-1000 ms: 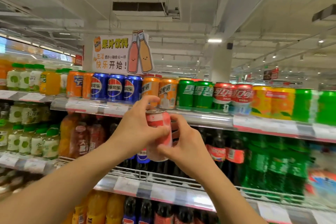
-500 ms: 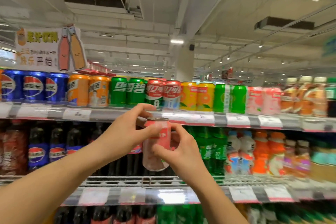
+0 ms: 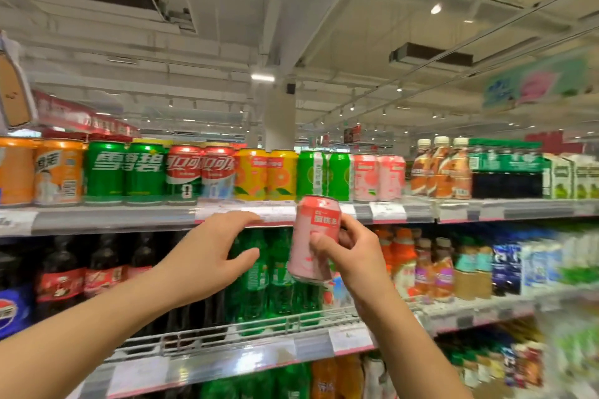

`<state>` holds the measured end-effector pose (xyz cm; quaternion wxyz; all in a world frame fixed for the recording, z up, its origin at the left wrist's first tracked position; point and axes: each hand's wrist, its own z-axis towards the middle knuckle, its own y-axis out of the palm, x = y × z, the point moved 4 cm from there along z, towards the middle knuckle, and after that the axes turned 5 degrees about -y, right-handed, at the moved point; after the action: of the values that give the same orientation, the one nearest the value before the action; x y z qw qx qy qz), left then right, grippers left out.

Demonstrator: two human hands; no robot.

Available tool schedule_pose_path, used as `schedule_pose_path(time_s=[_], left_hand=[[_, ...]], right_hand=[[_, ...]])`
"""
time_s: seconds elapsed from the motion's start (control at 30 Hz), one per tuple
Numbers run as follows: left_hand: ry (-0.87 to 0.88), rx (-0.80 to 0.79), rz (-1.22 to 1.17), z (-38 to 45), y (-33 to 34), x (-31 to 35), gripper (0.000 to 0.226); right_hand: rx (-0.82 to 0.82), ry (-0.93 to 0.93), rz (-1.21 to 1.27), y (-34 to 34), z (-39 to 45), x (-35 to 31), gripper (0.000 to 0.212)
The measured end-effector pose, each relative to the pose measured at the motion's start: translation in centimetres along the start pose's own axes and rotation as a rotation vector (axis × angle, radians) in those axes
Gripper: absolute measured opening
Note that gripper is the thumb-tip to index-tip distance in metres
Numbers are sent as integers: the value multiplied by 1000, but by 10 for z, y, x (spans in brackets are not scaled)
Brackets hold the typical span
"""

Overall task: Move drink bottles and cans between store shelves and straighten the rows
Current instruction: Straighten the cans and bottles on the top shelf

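Supermarket drinks aisle. Right hand point(image 3: 348, 256) clamped round pink can point(image 3: 314, 236), left hand point(image 3: 210, 256) spread, empty. Best slotted upright beside matching pink cans point(image 3: 379, 176) on top shelf point(image 3: 113, 220), label outward.

The pink can point(image 3: 313, 238) that your right hand point(image 3: 348, 254) grips looks like smooth metal with a glossy printed skin and a bare silvery rim on top. Above that can, the cans on the top shelf point(image 3: 113, 220) share the same shiny metal look: the green cans point(image 3: 124, 172), the red cans point(image 3: 201, 172) and the yellow cans point(image 3: 265, 175). That shelf's front edge is a matt grey strip carrying flat paper price tags point(image 3: 387, 211). Left of and below the pink can, the dark cola bottles point(image 3: 97, 272) and green bottles point(image 3: 259, 272) look like clear glossy plastic with paper-like labels. Below them runs a thin, shiny metal wire rail point(image 3: 246, 329).
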<state>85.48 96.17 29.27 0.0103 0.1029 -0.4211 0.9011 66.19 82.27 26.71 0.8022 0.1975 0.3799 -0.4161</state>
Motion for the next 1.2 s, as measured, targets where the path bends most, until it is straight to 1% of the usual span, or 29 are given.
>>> schedule_pose_path(time_s=[0.1,0.17,0.23,0.3,0.37,0.43,0.5,0.6,0.7,0.87,1.0,1.07,1.2], left_hand=[[23,-38,50,8,18,15,75],[41,-57,97,17,29,24,75],[76,-50,209,27,40,31,73],[108,-12,344,37,50,34,70],[78,4,445,45,61,35,67],[18,14,499,51,72,33,67],[-21,12,540,54,82,31,71],[-11,41,613,56,93,27,72],[14,79,645,57,96,24,72],[36,95,640,57,95,24,73],[45,108,626,57,94,23,73],[55,127,621,57,94,23,73],[60,149,621,56,96,22,73]], right_hand=[[12,29,4,-25,0,2,36],[31,24,-19,-43,3,4,35],[55,15,-51,-61,7,6,32],[84,9,-87,-82,14,9,30],[131,-4,-124,-105,25,11,30],[177,-19,-171,-129,39,13,35],[232,-34,-221,-153,55,15,45],[320,-47,-300,-190,85,18,54],[375,-78,-369,-216,119,13,53],[420,-105,-487,-235,166,6,55],[349,-57,-577,-236,190,17,50],[312,-32,-567,-236,199,28,55],[307,0,-549,-239,211,40,63]])
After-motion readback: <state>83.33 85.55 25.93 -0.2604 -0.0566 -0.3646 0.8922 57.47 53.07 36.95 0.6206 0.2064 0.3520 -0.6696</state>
